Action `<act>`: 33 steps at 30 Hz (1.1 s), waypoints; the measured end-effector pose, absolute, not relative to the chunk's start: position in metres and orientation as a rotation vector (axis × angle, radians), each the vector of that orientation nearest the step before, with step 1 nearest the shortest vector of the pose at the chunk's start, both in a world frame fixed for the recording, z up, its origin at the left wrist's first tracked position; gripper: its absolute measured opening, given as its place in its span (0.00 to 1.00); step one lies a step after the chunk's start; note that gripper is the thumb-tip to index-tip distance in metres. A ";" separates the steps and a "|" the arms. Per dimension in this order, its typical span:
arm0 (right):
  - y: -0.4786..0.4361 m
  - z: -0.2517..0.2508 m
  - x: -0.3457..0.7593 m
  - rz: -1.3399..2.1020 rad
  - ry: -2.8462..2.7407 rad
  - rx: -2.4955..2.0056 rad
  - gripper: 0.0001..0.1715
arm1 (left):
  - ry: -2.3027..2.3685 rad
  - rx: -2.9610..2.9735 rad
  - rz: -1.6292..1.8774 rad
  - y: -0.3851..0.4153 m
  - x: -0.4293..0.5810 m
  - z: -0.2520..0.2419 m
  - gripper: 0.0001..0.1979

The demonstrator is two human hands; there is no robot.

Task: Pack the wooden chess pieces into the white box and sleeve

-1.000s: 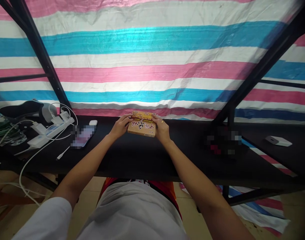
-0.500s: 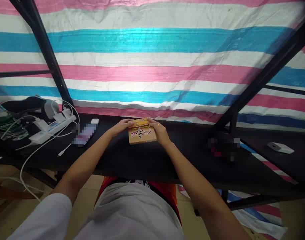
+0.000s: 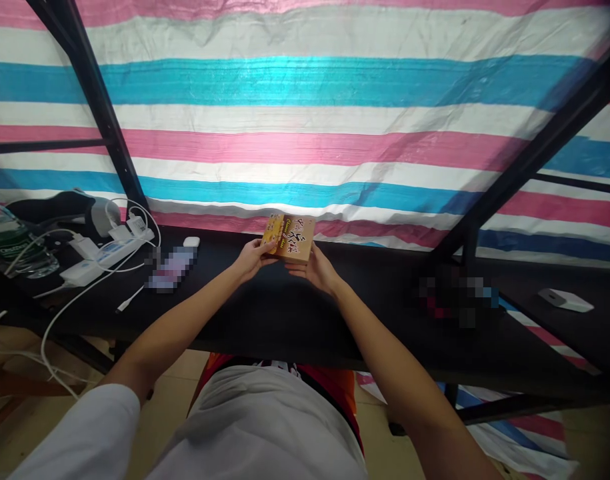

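Observation:
A small flat orange-brown box point(image 3: 289, 237) with red printed characters is held tilted up above the far side of the black table point(image 3: 285, 313). My left hand point(image 3: 253, 257) pinches its lower left edge, fingers closed on it. My right hand point(image 3: 312, 269) supports the box from underneath at its lower right, fingers curled against it. Both forearms reach forward over the table from my lap.
At the left lie a white power strip point(image 3: 102, 257) with plugs and cables, a blurred phone point(image 3: 167, 270), a small white earbud case point(image 3: 191, 242) and a plastic water bottle point(image 3: 9, 243). A white adapter point(image 3: 565, 300) sits far right. Black frame bars and a striped tarp stand behind.
The box lay flat on the table between my hands; now both hands have lifted it and tipped it upright, facing me, closer to the tarp.

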State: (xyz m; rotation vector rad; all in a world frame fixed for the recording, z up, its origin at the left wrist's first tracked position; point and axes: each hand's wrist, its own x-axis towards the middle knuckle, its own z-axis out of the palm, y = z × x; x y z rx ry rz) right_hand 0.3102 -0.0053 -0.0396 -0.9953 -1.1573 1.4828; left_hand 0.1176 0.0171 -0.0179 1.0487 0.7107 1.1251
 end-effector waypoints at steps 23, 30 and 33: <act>-0.003 -0.042 0.328 1.131 -1.113 -0.999 0.16 | 0.867 1.228 0.607 0.033 0.096 -0.022 0.29; -0.002 -0.051 0.318 1.260 -1.151 -1.041 0.18 | 0.956 1.427 0.692 0.033 0.096 -0.025 0.24; -0.001 -0.052 0.322 1.335 -1.165 -1.128 0.21 | 0.979 1.481 0.794 0.034 0.097 -0.025 0.25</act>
